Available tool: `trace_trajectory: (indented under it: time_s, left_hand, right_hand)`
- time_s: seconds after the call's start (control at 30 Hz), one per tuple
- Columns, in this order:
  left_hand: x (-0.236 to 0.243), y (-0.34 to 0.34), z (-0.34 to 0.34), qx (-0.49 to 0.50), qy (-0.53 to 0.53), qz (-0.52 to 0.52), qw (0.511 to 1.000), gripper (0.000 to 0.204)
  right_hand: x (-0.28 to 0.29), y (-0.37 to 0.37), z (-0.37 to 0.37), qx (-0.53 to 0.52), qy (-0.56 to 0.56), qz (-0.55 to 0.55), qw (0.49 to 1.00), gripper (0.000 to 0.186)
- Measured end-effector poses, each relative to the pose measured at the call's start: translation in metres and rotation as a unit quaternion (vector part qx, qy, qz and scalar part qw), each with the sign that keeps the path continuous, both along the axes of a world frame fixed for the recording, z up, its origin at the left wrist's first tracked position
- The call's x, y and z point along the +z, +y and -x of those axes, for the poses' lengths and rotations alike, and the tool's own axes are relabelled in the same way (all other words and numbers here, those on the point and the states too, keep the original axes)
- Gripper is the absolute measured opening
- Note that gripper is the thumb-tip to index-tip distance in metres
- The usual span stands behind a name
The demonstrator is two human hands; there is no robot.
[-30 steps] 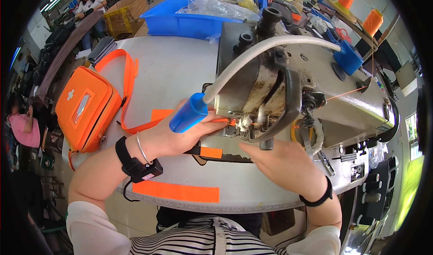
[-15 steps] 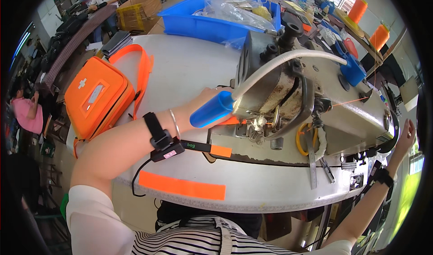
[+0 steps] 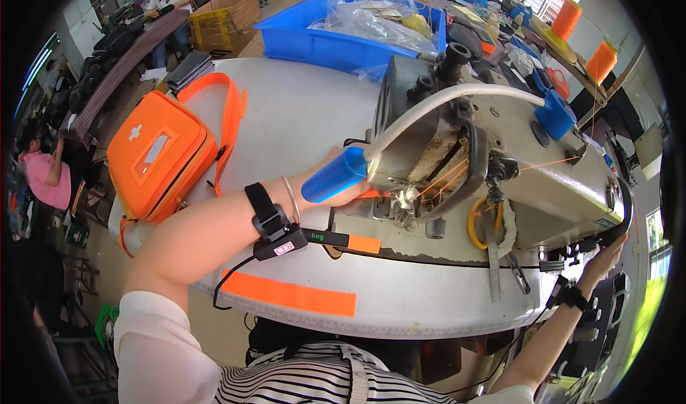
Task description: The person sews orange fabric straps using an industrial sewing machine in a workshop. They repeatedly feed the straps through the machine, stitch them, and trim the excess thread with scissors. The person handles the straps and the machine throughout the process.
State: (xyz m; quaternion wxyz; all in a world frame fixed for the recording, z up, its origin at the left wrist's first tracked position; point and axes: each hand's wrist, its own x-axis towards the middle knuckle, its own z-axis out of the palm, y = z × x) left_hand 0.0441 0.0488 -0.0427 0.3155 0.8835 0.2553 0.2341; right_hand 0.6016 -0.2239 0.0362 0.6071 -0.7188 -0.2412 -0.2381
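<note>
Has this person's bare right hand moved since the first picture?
Yes, rightward: judged against the grey metal sewing machine, the bare right hand went from its left, stitching end to its right end, beside the round black handwheel.

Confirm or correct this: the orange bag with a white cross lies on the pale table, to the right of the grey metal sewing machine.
The side is wrong: the head view shows the orange bag with a white cross lying on the pale table, to the left of the grey metal sewing machine.
</note>
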Motion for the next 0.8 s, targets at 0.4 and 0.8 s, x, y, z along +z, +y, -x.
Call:
trace_trajectory:
  time_s: [0.4,0.8]
  left_hand:
    - [0.077,0.008,0.064,0.231,-0.040,-0.038,0.971,0.014]
    - [0.097,0.001,0.117,0.183,-0.188,0.210,0.942,0.031]
  right_hand:
    - [0.085,-0.043,-0.077,0.009,-0.188,0.300,0.935,0.046]
    - [-0.035,-0.033,0.251,0.190,-0.137,0.401,0.886,0.018]
